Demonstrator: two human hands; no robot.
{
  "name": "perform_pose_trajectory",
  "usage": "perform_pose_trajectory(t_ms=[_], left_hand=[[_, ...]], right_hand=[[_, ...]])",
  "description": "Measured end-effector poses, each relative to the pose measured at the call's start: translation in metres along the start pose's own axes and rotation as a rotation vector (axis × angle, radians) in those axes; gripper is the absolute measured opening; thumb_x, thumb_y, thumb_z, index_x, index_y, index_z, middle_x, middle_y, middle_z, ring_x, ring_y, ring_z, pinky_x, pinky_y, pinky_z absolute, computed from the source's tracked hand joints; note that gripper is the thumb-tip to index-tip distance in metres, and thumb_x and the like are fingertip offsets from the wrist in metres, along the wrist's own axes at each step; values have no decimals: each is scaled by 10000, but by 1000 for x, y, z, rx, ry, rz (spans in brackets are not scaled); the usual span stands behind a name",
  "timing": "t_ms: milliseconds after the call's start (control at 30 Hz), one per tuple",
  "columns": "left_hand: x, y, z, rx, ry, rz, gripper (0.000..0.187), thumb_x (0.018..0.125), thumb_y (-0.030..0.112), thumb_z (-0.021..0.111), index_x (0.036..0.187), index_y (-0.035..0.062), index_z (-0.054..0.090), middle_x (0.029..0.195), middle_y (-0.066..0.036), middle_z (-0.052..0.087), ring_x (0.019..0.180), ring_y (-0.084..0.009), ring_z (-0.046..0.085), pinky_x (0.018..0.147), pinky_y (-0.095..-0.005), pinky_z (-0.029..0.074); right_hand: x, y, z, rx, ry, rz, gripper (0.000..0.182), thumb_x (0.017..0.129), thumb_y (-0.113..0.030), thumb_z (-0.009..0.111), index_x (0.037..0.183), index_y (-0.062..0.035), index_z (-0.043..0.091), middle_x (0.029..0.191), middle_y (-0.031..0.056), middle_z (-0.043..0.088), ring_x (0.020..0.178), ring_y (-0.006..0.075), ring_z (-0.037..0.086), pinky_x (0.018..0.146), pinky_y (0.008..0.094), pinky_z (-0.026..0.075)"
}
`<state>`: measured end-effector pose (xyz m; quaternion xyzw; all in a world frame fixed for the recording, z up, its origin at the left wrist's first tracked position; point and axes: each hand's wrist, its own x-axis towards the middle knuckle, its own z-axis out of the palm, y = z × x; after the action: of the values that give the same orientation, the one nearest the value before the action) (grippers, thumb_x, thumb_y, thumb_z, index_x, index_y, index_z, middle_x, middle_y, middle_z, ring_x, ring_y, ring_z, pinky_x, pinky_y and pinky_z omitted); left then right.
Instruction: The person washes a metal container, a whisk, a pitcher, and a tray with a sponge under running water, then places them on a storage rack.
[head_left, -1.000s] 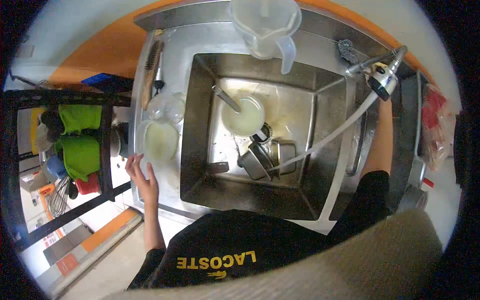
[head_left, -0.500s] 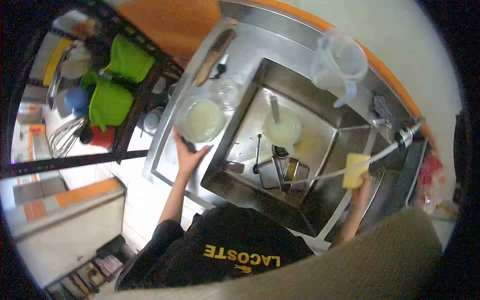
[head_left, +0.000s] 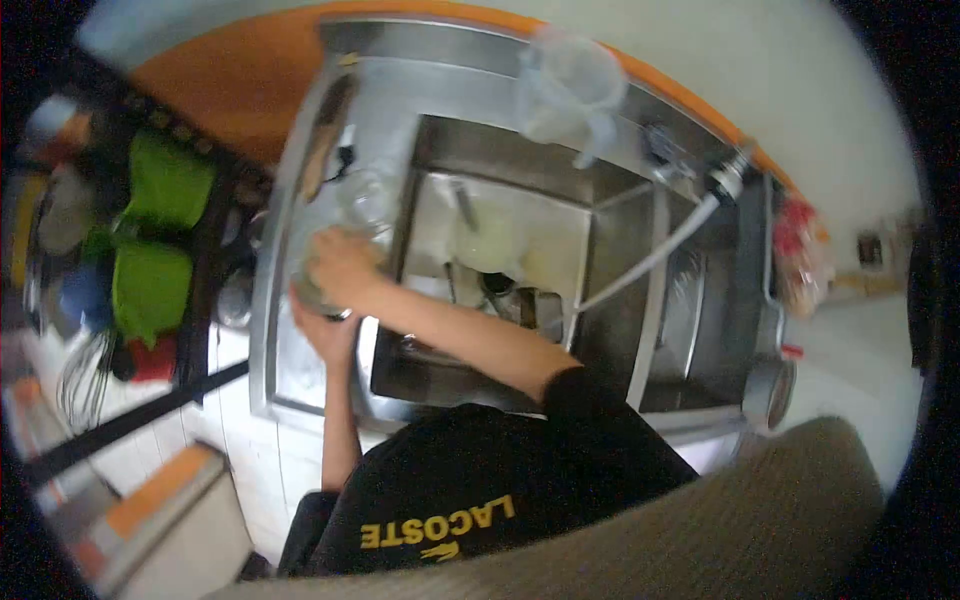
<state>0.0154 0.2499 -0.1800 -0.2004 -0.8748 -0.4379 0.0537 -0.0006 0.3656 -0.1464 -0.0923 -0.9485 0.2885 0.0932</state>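
On the steel counter left of the sink stands a clear bowl point(head_left: 306, 268), which held pale yellowish liquid half a second ago. My left hand point(head_left: 325, 332) is wrapped round its near side. My right hand point(head_left: 345, 265) reaches across my body, with curled fingers down at the bowl's mouth. The yellow sponge it carried is hidden now, seemingly under those fingers. Just behind the bowl is a clear glass container point(head_left: 368, 198). In the sink basin point(head_left: 565, 225) sits another container of pale liquid point(head_left: 488, 240) with a utensil standing in it, beside small metal pans point(head_left: 540, 308).
A translucent pitcher point(head_left: 572, 90) stands on the sink's back ledge. The hose of a sprayer point(head_left: 725, 180) crosses the basin on the right. A wooden-handled brush point(head_left: 325, 140) lies at the counter's left edge. Green scoops point(head_left: 155, 285) fill a rack at left.
My right hand has swung from the right of the sink to the bowl on the left, taking the sponge out of sight. My left hand stays at the bowl. The view has shifted.
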Motion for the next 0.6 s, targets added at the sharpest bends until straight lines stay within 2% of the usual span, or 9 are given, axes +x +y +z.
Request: perform_pose_trajectory(t_ms=[33,100,167,267,367,433,500,533,600], left_hand=[[0,2,1,24,-14,-2,1096,504,357,816,1323,-50,212,1341,-212,296,1245,-316,293,1058,-388,187],[3,9,0,2,-11,28,1040,530,387,790,1303,-56,253,1331,-218,314,1243,-325,299,1051,-391,196],[2,6,4,-4,-6,20,986,565,414,760,1290,-59,288,1325,-226,327,1254,-341,278,1042,-408,198],[-4,-35,11,261,-124,-1,998,586,404,756,1309,-61,249,1344,-228,297,1262,-341,261,1035,-430,187],[-8,-43,16,347,-39,28,1050,594,423,755,1337,-53,186,1373,-227,251,1278,-341,238,1036,-448,174],[-6,-9,10,98,35,50,1098,584,444,761,1355,-36,146,1391,-222,220,1292,-349,212,1043,-466,160],[-4,23,8,143,-1,26,1073,579,423,780,1335,-54,187,1373,-245,238,1268,-353,257,1045,-440,200],[-3,27,2,179,-10,10,1061,576,412,789,1325,-63,207,1364,-257,247,1256,-355,280,1046,-427,220],[-2,26,0,225,-2,34,1045,586,384,786,1331,-57,200,1373,-248,231,1276,-351,240,1060,-419,190]], right_hand=[[1,-5,6,-108,17,-6,227,758,-201,527,891,-51,631,1102,153,505,1067,315,445,871,499,371],[-6,-7,13,46,40,63,223,762,-223,531,894,-76,635,1110,156,502,1116,315,400,885,521,346],[-6,-15,12,-53,-26,122,183,762,-237,541,854,-180,689,1201,121,473,1081,292,444,852,450,409],[12,-11,7,134,-489,-56,222,733,-167,569,943,-157,640,1155,130,510,1031,292,497,860,391,421],[3,1,-22,754,-429,28,345,718,-116,611,1058,-85,556,1073,130,543,989,267,535,830,355,443],[5,23,17,1230,188,-64,427,735,-74,623,1140,-91,489,1065,99,543,918,242,564,771,378,469],[-48,35,-70,1810,145,308,323,800,-118,582,1108,-73,496,965,79,565,729,161,589,588,302,504],[-63,69,-76,1836,29,191,275,820,-175,566,1060,-54,510,827,54,582,660,139,585,524,274,493],[-125,154,-86,1971,-169,261,302,842,-245,543,1058,-36,509,808,64,596,634,173,598,520,290,504]])
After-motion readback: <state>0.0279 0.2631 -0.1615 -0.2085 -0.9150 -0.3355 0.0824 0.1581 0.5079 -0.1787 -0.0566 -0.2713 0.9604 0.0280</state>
